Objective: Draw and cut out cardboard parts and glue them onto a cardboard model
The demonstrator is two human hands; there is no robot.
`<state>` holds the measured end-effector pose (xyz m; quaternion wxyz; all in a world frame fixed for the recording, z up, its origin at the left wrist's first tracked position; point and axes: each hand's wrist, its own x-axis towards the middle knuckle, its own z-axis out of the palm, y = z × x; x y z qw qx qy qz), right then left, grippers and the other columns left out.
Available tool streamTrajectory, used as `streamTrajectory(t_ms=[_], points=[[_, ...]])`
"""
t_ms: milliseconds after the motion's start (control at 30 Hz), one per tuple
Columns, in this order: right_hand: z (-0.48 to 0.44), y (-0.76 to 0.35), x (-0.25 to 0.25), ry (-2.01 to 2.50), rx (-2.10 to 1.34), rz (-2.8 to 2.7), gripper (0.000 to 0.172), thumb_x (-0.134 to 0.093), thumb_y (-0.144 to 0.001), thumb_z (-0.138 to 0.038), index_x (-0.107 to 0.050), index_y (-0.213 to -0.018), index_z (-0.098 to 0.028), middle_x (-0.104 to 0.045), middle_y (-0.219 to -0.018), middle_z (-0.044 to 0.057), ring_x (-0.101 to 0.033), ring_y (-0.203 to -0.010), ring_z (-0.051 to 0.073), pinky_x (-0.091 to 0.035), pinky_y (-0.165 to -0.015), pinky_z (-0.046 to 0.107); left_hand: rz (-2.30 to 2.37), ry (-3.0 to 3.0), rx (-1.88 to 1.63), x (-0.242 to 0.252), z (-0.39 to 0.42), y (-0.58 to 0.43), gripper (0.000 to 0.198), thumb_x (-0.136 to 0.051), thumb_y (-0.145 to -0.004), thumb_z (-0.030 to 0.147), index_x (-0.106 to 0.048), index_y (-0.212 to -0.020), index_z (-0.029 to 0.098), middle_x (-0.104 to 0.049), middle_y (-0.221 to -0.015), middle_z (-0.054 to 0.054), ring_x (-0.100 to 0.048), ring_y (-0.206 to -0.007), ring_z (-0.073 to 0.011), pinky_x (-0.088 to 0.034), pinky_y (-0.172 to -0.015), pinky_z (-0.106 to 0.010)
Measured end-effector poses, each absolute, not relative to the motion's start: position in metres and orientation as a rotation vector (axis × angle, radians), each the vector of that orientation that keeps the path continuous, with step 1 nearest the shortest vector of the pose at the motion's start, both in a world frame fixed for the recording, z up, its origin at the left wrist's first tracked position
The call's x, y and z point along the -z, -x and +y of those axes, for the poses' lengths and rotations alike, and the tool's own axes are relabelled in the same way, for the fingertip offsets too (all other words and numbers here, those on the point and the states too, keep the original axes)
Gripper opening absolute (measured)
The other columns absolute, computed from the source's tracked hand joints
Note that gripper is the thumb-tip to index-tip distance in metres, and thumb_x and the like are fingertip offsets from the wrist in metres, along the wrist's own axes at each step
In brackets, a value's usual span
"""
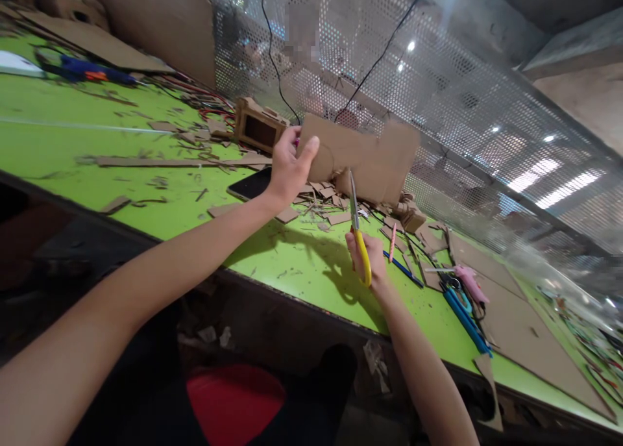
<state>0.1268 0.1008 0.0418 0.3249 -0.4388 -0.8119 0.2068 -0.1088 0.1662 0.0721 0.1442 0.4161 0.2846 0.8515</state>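
My left hand (291, 167) grips a flat piece of brown cardboard (374, 160) by its left end, thumb on the near face. The cardboard is raised above the green table and has a notch in its top edge. In my right hand (367, 258) is a pair of scissors (361, 245) with yellow handles. Their blades point up, and the tip is at the lower edge of the cardboard; whether it touches cannot be made out. Cardboard scraps (335, 196) lie beneath, and a dark phone (249, 184) rests beside my left wrist.
The green table (292, 264) slopes across the view. A small cardboard box (257, 124) stands behind my left hand. On the right lie a pink glue gun (471, 284), a blue cutter (466, 319), a pen (403, 269) and cardboard sheets (530, 335). A perforated metal screen (428, 76) rises behind.
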Motion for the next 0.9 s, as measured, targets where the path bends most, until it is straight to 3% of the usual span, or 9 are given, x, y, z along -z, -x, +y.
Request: streamTrajectory(t_ms=[200, 333, 500, 667, 900], points=[[0.109, -0.126, -0.037, 1.095, -0.450, -2.171, 0.044, -0.060, -0.076, -0.056, -0.040, -0.057, -0.022, -0.037, -0.048, -0.006, -0.034, -0.044, 0.009, -0.027, -0.046, 0.026, 0.792, -1.036, -2.683, -0.076, 0.177, 0.127, 0.042, -0.069, -0.078, 0.054, -0.049, -0.094, 0.020, -0.062, -0.100, -0.004, -0.059, -0.095, -0.0145, -0.047, -0.092, -0.029], [0.118, -0.125, -0.036, 1.063, -0.583, -1.785, 0.038, -0.071, -0.070, -0.050, -0.044, -0.071, -0.023, -0.052, -0.063, -0.004, -0.052, -0.052, 0.012, -0.043, -0.049, 0.026, 0.700, -1.214, -2.346, -0.070, 0.158, 0.092, 0.052, -0.072, -0.069, 0.062, -0.046, -0.090, 0.022, -0.063, -0.094, -0.003, -0.065, -0.095, -0.0192, -0.052, -0.089, -0.035], [0.123, -0.131, -0.044, 0.804, -0.658, -1.480, 0.041, -0.078, -0.066, -0.039, -0.041, -0.078, -0.025, -0.066, -0.091, 0.002, -0.068, -0.074, 0.019, -0.057, -0.070, 0.038, 0.621, -1.223, -2.005, -0.058, 0.145, 0.066, 0.062, -0.078, -0.060, 0.057, -0.046, -0.100, 0.022, -0.067, -0.099, -0.006, -0.067, -0.098, -0.0250, -0.055, -0.085, -0.040], [0.126, -0.133, -0.045, 0.761, -0.623, -1.398, 0.035, -0.075, -0.070, -0.035, -0.041, -0.075, -0.025, -0.068, -0.087, 0.002, -0.069, -0.081, 0.020, -0.057, -0.077, 0.041, 0.670, -1.327, -1.842, -0.049, 0.139, 0.058, 0.064, -0.080, -0.059, 0.049, -0.047, -0.105, 0.019, -0.064, -0.113, -0.011, -0.062, -0.110, -0.0279, -0.052, -0.093, -0.042], [0.129, -0.135, -0.043, 0.804, -0.552, -1.374, 0.034, -0.074, -0.071, -0.031, -0.041, -0.078, -0.024, -0.064, -0.081, 0.000, -0.067, -0.077, 0.016, -0.057, -0.073, 0.035, 0.667, -1.382, -1.735, -0.048, 0.130, 0.052, 0.059, -0.078, -0.063, 0.044, -0.045, -0.106, 0.020, -0.065, -0.109, -0.008, -0.064, -0.104, -0.0251, -0.052, -0.094, -0.045]])
